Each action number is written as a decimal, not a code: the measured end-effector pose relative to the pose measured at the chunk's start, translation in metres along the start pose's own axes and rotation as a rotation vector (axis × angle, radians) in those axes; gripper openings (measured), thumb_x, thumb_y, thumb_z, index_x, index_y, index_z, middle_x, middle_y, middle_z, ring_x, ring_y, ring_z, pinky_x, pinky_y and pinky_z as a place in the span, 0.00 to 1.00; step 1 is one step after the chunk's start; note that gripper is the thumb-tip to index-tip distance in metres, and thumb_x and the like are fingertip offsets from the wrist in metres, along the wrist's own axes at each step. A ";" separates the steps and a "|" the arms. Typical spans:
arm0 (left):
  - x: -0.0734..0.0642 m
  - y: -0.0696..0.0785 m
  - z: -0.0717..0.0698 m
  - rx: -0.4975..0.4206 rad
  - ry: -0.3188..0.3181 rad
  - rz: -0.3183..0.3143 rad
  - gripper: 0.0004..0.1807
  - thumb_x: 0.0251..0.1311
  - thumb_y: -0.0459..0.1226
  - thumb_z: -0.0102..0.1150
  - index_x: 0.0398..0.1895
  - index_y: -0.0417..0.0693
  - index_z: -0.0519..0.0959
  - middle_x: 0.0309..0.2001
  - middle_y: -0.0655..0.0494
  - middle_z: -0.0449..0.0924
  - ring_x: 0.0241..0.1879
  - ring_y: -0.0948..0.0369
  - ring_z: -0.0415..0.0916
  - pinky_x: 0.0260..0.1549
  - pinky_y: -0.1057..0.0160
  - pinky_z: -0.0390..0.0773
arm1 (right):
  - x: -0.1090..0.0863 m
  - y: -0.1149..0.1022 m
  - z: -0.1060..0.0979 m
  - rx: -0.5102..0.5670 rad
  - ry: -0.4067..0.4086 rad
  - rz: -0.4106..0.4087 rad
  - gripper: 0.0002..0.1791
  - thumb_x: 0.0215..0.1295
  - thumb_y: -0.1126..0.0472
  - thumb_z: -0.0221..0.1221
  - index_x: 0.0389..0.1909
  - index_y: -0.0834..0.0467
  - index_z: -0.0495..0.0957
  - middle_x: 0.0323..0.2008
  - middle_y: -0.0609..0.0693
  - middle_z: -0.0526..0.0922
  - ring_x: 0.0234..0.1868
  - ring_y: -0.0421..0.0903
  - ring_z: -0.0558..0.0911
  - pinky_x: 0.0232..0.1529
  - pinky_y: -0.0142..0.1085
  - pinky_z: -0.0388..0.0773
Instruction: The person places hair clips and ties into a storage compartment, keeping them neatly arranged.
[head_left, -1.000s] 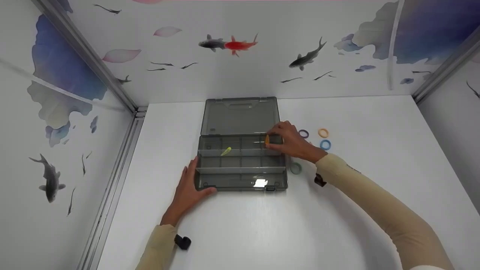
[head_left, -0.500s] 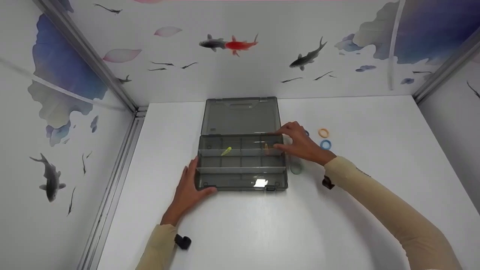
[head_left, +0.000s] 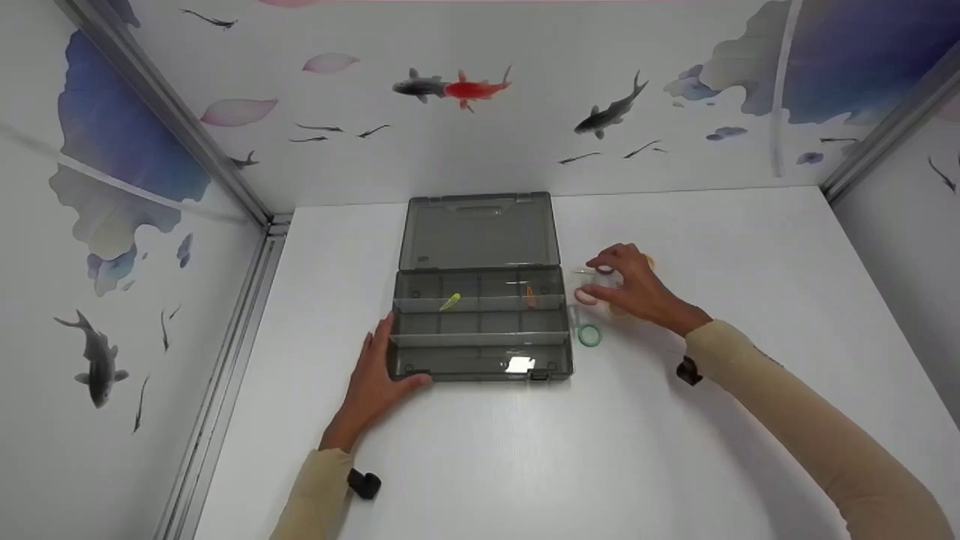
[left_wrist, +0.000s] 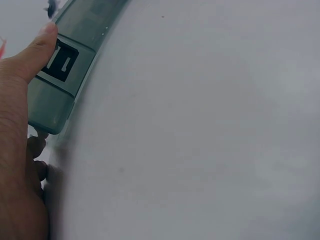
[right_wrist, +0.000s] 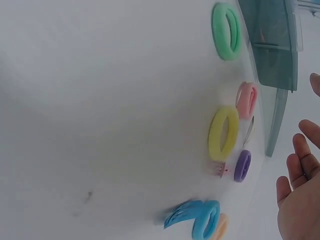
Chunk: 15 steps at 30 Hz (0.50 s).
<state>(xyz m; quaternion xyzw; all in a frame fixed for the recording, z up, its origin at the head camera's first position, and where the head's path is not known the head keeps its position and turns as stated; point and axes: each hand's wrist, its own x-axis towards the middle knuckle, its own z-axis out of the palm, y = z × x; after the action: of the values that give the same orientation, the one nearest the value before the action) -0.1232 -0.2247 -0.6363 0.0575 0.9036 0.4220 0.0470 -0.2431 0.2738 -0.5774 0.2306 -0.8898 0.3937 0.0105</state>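
Note:
A smoky-clear compartment box [head_left: 442,361] lies with its lid [head_left: 480,234] folded back. My left hand [head_left: 373,386] holds its near left corner, thumb along the front wall near the latch in the left wrist view. A yellow hair clip [head_left: 451,302] and an orange hair clip [head_left: 530,297] are in the rear part of the box. Right of it, my right hand [head_left: 641,289] hovers over small items with thumb and fingers apart, holding nothing. Below it in the right wrist view lie a pink hair tie [right_wrist: 247,102], a yellow hair tie [right_wrist: 214,142] and a thin silvery clip [right_wrist: 249,131].
A green hair tie [head_left: 590,345] lies close to the box's right wall. The right wrist view also shows a purple hair tie [right_wrist: 242,166], a tiny pink claw clip [right_wrist: 220,169], a blue hair tie [right_wrist: 198,227] and an orange one [right_wrist: 222,226]. Printed walls enclose the white table.
My right hand has let go of the orange hair clip inside the box, then moved right to above the loose items. The left hand stays at the corner.

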 end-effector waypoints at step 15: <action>-0.001 0.000 0.000 -0.011 0.000 0.007 0.69 0.58 0.64 0.80 0.93 0.71 0.42 0.91 0.51 0.44 0.88 0.36 0.35 0.78 0.22 0.49 | -0.047 0.026 -0.020 -0.029 0.019 0.046 0.21 0.68 0.61 0.77 0.57 0.67 0.87 0.56 0.64 0.80 0.59 0.58 0.70 0.62 0.59 0.62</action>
<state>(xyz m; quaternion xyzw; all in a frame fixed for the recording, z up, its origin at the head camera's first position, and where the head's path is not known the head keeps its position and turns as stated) -0.1220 -0.2246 -0.6360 0.0603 0.9010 0.4272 0.0461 -0.2156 0.3219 -0.5905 0.2059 -0.9004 0.3830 0.0134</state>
